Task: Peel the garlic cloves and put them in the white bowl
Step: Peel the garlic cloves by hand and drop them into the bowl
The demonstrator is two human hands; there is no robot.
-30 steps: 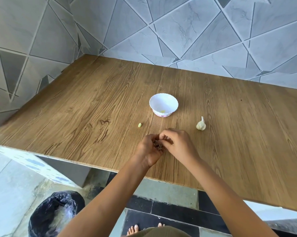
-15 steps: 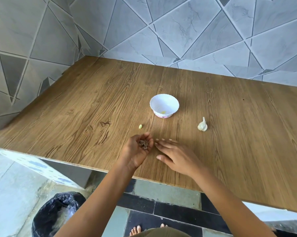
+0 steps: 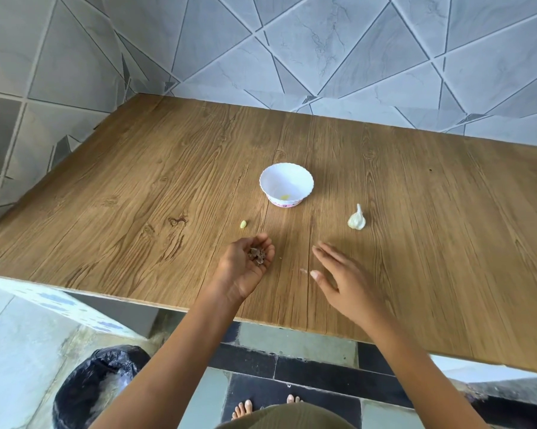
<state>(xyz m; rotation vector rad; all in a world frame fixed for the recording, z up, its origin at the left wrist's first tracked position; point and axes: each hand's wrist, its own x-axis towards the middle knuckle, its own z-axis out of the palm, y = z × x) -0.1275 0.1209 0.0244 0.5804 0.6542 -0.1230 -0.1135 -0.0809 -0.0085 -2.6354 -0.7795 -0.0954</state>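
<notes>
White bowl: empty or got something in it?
Not empty. One small yellowish piece, probably a peeled clove, lies on the bottom of the white bowl.

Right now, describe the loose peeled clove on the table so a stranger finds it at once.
Start at the wooden table and find the white bowl near its middle. Nearer the person and left of the bowl, just beyond the left hand cupping dark skins, lies the peeled clove. It is tiny, bare and yellow-green, unlike the bigger white garlic bulb right of the bowl.

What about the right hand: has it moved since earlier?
Yes. The right hand moved rightward, away from the left hand, nearer the garlic bulb.
</notes>
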